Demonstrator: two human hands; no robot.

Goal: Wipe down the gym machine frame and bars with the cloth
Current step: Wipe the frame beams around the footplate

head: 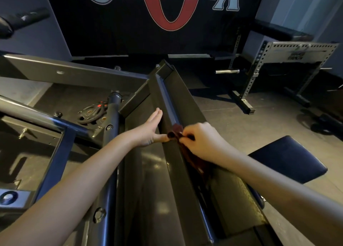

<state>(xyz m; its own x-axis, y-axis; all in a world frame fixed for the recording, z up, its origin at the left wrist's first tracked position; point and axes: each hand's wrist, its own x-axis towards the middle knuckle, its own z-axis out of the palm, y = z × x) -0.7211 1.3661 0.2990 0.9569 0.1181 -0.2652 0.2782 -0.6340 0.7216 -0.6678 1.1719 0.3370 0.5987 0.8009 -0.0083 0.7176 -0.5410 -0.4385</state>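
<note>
A dark grey steel beam of the gym machine frame (168, 95) runs from the lower middle up toward the wall. A dark red cloth (193, 158) lies draped over the beam's right side, one corner rolled up near the top edge. My right hand (202, 140) pinches the cloth with curled fingers on top of the beam. My left hand (150, 129) rests flat against the beam's left face, fingers straight and pointing away, thumb reaching toward the cloth's rolled corner.
A round bar (29, 110) and frame tubes cross on the left, with weight plates (91, 113) on the floor beyond. A black padded seat (289, 158) sits to the right. A perforated rack (289, 51) stands at the back right, and a dark wall banner (130, 28) hangs behind.
</note>
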